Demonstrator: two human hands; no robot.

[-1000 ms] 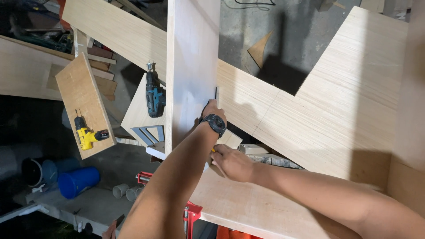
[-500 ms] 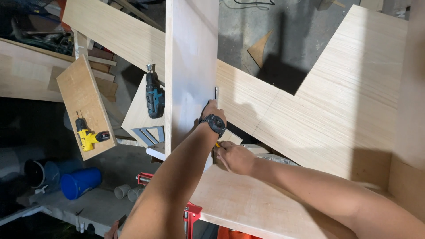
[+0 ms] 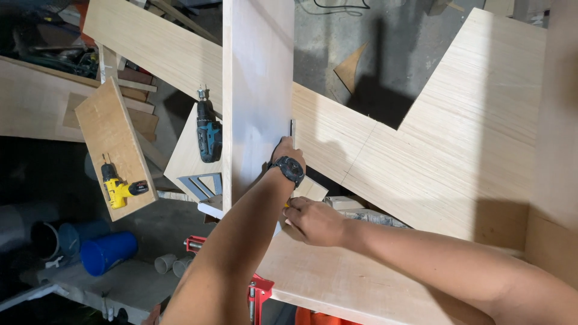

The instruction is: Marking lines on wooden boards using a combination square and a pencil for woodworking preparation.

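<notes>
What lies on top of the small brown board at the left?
A yellow drill lies on the small brown board, near its lower end. The rest of its top is bare; whatever is beneath stays hidden.

The left arm stretches forward, its left hand (image 3: 285, 147) pressed beside the upright board (image 3: 259, 90), a watch on the wrist. The right hand (image 3: 313, 221) sits curled just behind it, apparently pinching something small.

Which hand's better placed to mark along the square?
Right. The right hand holds something yellow, probably a pencil, by the upright board; the left hand is busy pressing the metal square there.
</notes>
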